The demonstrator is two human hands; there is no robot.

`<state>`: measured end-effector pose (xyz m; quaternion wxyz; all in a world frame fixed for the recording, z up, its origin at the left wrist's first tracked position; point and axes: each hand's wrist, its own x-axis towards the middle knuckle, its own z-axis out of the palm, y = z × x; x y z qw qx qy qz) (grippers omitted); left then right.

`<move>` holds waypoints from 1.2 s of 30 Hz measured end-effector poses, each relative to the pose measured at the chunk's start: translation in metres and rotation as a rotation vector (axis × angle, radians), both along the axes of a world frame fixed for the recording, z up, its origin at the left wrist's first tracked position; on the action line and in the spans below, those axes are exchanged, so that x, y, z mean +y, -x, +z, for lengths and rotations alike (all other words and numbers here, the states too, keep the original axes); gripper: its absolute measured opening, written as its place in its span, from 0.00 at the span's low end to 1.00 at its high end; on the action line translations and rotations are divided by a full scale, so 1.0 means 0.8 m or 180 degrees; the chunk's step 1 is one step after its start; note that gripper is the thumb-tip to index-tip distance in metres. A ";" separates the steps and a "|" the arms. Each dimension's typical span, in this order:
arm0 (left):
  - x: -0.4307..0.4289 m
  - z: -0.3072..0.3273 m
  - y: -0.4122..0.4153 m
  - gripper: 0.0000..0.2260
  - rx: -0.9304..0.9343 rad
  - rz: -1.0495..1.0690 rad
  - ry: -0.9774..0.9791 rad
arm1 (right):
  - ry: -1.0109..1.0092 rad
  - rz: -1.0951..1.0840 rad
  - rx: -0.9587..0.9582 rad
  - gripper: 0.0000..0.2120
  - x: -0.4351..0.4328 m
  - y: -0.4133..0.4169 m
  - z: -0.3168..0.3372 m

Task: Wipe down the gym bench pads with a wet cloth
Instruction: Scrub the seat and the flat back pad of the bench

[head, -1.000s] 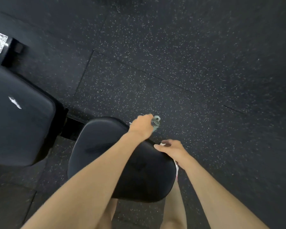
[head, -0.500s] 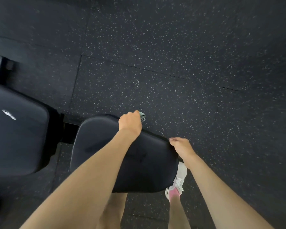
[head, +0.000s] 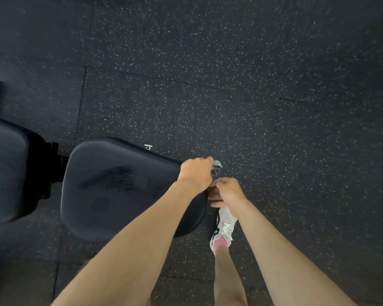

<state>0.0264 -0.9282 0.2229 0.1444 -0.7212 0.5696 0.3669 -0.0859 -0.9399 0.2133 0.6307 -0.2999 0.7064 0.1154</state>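
Observation:
The black seat pad [head: 119,188] of the gym bench lies below me, with wet streaks across its top. My left hand [head: 195,174] grips a small grey-green cloth [head: 216,167] at the pad's far right corner; only a bit of the cloth shows past the fingers. My right hand [head: 227,192] sits just beside it at the pad's right end, fingers curled over the edge. A second, larger black pad [head: 5,177] lies to the left, partly cut off by the frame.
Dark speckled rubber floor tiles [head: 274,107] surround the bench. A black metal bracket [head: 53,164] joins the two pads. A small metal knob [head: 148,147] sticks out behind the seat pad. My foot in a white and pink shoe [head: 222,233] stands by the pad's right end.
My left hand has slid with the cloth along the pad's far edge to its right corner. My right hand has come closer to the left one.

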 end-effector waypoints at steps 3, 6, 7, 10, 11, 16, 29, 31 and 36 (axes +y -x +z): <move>0.010 0.000 0.031 0.14 -0.0060 -0.0906 0.0033 | 0.0027 0.0355 0.0146 0.11 0.004 0.021 0.000; -0.003 0.006 0.015 0.12 0.0760 -0.0113 -0.0137 | -0.0086 0.0358 0.0076 0.12 0.009 0.040 -0.002; -0.011 0.010 0.002 0.10 0.1134 0.0355 -0.0169 | -0.0123 0.0274 0.0026 0.13 0.009 0.044 -0.002; -0.026 0.015 -0.043 0.11 0.0848 0.0995 0.0139 | -0.0196 0.0115 -0.0159 0.16 0.008 0.049 -0.001; -0.026 0.013 -0.054 0.12 0.0479 0.0985 0.0120 | -0.0206 0.0095 -0.0208 0.15 0.008 0.049 0.000; -0.010 -0.002 -0.030 0.14 -0.0205 0.0480 -0.0250 | -0.0125 0.0032 -0.0313 0.19 0.009 0.044 -0.005; 0.090 -0.013 0.082 0.15 -0.0885 -0.2730 0.0192 | 0.0111 0.0032 -0.0475 0.25 0.015 0.076 0.003; 0.103 -0.014 0.081 0.16 -0.0798 -0.2829 0.0276 | 0.0105 0.0116 -0.0586 0.26 0.015 0.074 0.007; 0.116 -0.005 0.071 0.17 -0.0288 -0.2852 0.0393 | 0.0032 0.0383 -0.0691 0.27 0.023 0.064 0.013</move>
